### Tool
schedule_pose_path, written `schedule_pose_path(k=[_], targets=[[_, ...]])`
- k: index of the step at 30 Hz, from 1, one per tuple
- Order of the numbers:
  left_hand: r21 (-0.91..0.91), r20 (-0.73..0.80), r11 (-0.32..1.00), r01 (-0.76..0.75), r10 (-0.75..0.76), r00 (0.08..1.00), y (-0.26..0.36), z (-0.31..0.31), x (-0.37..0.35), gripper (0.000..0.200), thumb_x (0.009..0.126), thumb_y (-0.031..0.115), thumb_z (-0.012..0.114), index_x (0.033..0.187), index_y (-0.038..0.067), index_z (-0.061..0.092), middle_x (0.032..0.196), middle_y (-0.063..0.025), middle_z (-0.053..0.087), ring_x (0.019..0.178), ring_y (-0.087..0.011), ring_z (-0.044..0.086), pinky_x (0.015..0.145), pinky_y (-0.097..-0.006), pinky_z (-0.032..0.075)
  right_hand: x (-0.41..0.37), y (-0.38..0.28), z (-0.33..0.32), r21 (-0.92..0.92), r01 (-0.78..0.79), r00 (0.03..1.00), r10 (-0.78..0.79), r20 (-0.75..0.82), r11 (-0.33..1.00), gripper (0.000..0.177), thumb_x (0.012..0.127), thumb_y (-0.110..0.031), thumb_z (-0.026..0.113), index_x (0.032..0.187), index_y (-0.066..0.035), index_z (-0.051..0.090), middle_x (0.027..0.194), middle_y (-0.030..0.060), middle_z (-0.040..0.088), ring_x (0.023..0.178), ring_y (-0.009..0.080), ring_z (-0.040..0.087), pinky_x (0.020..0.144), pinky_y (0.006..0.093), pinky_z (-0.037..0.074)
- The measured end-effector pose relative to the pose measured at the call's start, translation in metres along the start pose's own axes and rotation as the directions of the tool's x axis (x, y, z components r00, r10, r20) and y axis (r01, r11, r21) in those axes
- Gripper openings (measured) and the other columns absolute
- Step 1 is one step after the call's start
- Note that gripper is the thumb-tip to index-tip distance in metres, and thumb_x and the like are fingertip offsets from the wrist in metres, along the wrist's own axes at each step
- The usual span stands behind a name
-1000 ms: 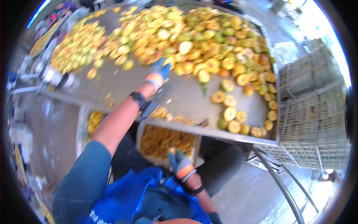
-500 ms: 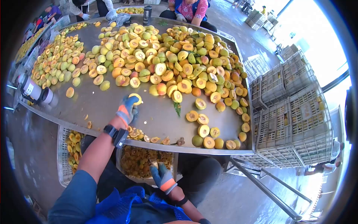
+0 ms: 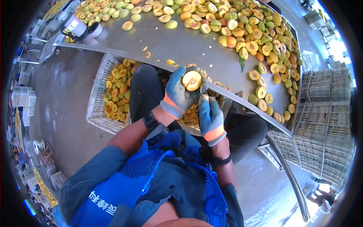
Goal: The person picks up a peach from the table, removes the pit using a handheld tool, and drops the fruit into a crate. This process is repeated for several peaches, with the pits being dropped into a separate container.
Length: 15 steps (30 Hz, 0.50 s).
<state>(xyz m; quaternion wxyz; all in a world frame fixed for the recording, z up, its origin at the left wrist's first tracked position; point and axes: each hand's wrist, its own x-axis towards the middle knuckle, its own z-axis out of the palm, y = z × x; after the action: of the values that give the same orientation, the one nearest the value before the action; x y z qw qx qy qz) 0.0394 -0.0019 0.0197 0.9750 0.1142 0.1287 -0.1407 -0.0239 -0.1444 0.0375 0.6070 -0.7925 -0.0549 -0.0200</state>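
Note:
My left hand (image 3: 179,90), in a blue, grey and orange glove, is wrapped round a halved yellow fruit (image 3: 191,80), its cut face turned up. Close beside it on the right, my right hand (image 3: 211,117) wears a matching glove. Its fingers are pressed together on a small tool, of which only a short part shows near the fruit. Both hands are over the near edge of a metal table (image 3: 181,47). Behind them on the table lies a large heap of halved fruits (image 3: 251,46).
A white crate (image 3: 99,90) of fruit halves stands below the table on the left. A second container of pieces sits under my hands. Stacked crates (image 3: 321,132) are on the right. A grey cylindrical container (image 3: 73,26) lies at the table's left end.
The view has tilted down. My left hand has come back from the tabletop with the halved fruit, and my right hand has risen to meet it at the table's near edge.

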Motion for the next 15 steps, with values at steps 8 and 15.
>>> schedule_pose_path(k=[8, 15], targets=[[0.123, 0.082, 0.989, -0.08, 0.07, 0.994, -0.007, -0.014, -0.026, 0.035, 0.096, 0.03, 0.052, 0.115, 0.002, 0.062, 0.103, -0.0174, 0.067, 0.093, -0.0303, 0.066, 0.087, -0.0414, 0.056, -0.009, -0.01, 0.017, -0.15, -0.107, 0.991, 0.117, 0.061, 0.983, 0.024, 0.104, -0.02, 0.055, 0.105, 0.004, 0.062, 0.084, 0.0241, 0.068, 0.078, 0.0371, 0.069, 0.069, 0.0414, 0.052], [0.33, -0.037, 0.934, -0.137, 0.158, 0.987, -0.017, -0.006, -0.04, 0.036, 0.1, 0.034, 0.048, 0.109, 0.003, 0.063, 0.101, -0.0144, 0.066, 0.09, -0.0238, 0.065, 0.087, -0.0364, 0.055, -0.014, -0.004, 0.018, -0.132, -0.207, 0.965, 0.224, 0.138, 0.969, 0.033, 0.106, -0.026, 0.053, 0.114, 0.004, 0.063, 0.091, 0.026, 0.07, 0.086, 0.035, 0.071, 0.075, 0.0403, 0.054]])
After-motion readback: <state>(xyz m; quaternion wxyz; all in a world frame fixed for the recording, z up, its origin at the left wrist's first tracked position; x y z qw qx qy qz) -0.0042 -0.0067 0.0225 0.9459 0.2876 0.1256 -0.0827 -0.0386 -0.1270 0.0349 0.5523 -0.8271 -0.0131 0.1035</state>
